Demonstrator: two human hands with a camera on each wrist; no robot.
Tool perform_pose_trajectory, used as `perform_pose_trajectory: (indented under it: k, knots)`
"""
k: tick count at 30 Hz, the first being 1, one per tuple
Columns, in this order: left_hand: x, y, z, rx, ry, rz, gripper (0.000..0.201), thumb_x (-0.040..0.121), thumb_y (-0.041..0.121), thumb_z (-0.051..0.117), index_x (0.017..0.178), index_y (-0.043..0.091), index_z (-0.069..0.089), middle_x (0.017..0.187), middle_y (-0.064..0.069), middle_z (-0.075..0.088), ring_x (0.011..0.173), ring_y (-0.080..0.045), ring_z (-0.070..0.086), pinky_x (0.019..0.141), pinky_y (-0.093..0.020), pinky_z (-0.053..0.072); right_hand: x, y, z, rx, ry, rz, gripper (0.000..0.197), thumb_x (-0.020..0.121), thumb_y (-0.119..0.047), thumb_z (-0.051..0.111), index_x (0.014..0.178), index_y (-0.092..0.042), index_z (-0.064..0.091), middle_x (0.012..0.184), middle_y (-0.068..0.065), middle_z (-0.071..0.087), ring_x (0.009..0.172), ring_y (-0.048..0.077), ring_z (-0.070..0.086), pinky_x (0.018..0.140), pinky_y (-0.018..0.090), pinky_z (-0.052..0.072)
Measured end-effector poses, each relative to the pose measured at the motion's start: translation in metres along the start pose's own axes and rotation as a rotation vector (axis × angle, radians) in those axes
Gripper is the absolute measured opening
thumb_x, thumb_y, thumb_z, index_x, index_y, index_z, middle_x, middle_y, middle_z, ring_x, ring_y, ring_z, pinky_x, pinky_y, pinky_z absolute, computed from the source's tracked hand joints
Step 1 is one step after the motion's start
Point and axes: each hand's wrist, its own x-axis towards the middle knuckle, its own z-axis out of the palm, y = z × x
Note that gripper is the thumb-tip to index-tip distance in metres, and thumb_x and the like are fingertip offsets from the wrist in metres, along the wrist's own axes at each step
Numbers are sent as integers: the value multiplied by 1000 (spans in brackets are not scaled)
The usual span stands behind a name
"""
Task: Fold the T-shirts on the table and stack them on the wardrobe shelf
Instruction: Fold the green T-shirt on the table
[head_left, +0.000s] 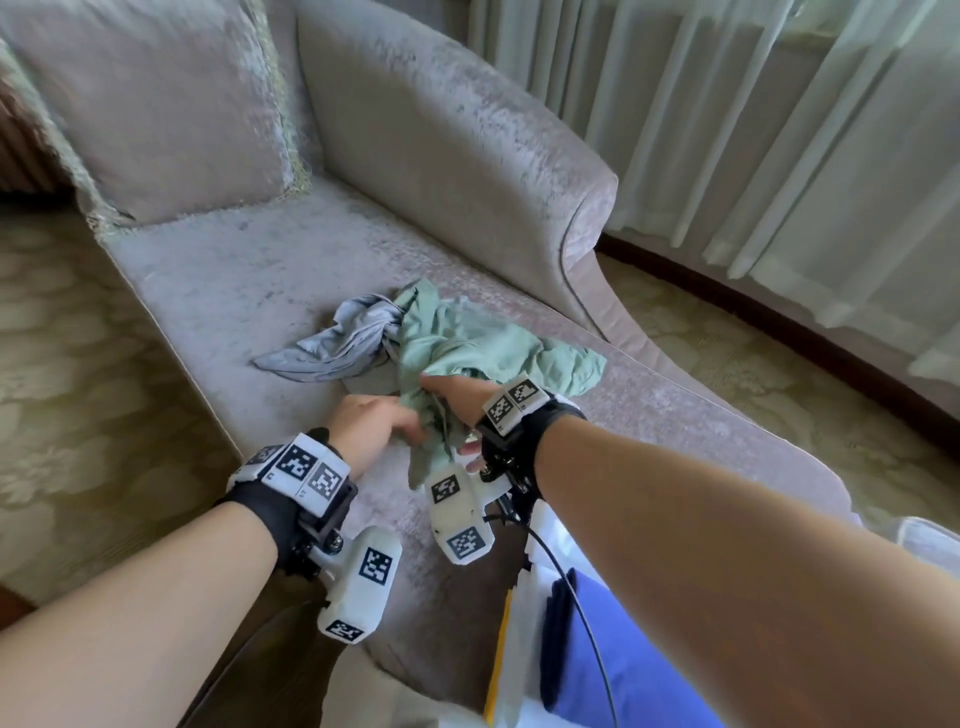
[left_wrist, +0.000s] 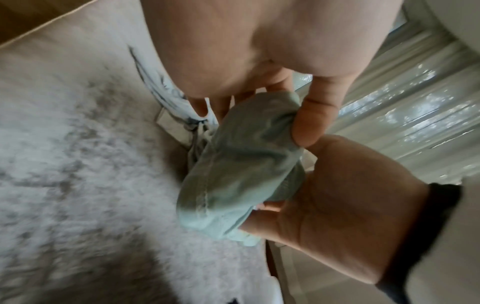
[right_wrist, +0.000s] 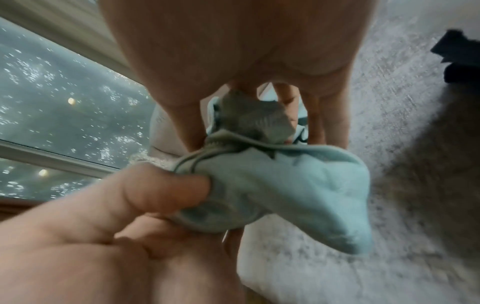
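Both hands gripped the green T-shirt: left hand pinched a bunched edge between thumb and fingers, right hand curled round the fabric just beside it. Shirt lay crumpled on the chaise seat, touching a grey T-shirt to its left.

Pale green T-shirt, grey-blue T-shirt (silvery mottled chaise)

two T-shirts, one cushion, two hands
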Motion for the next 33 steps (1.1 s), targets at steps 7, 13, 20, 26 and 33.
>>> perform_pose_trajectory:
  k: [7, 13, 20, 26, 33]
  knots:
    - [-80, 61, -39, -13, 19, 186, 42, 21, 32, 65, 55, 8, 70, 82, -13, 72, 87, -33, 66, 86, -48, 53, -71, -29, 4, 116, 85, -207, 31, 66, -38, 76, 83, -13, 66, 103, 7, 70, 91, 28, 69, 83, 53, 56]
    - [-169, 103, -99, -239, 187, 250, 45, 33, 5, 58, 76, 14, 66, 81, -9, 66, 84, -31, 62, 79, -45, 53, -190, -68, 32, 208, 137, -442, 38, 66, -20, 76, 99, -4, 69, 103, 18, 71, 89, 31, 70, 84, 50, 57]
    - [-268, 101, -171, -123, 339, 218, 60, 60, -5, 75, 109, 23, 56, 98, 3, 67, 90, -14, 62, 71, -27, 53, -304, -108, 78, 156, 39, -654, 11, 60, -20, 66, 68, -14, 63, 89, 14, 61, 84, 28, 59, 84, 41, 53]
    - [-359, 65, -230, -86, 473, 164, 46, 74, 25, 84, 114, 9, 67, 104, -7, 70, 93, -23, 66, 87, -34, 53, -377, -125, 141, 227, -176, -763, 40, 31, -15, 61, 70, -8, 60, 84, 16, 56, 77, 32, 53, 75, 42, 43]
    - [-467, 53, -296, -13, 872, 285, 19, 86, 28, 70, 71, 17, 66, 56, 8, 58, 56, -8, 56, 38, -10, 34, -413, -133, 202, -247, 145, -856, 68, 69, -20, 74, 131, -4, 51, 113, 11, 57, 104, 25, 59, 94, 43, 52]
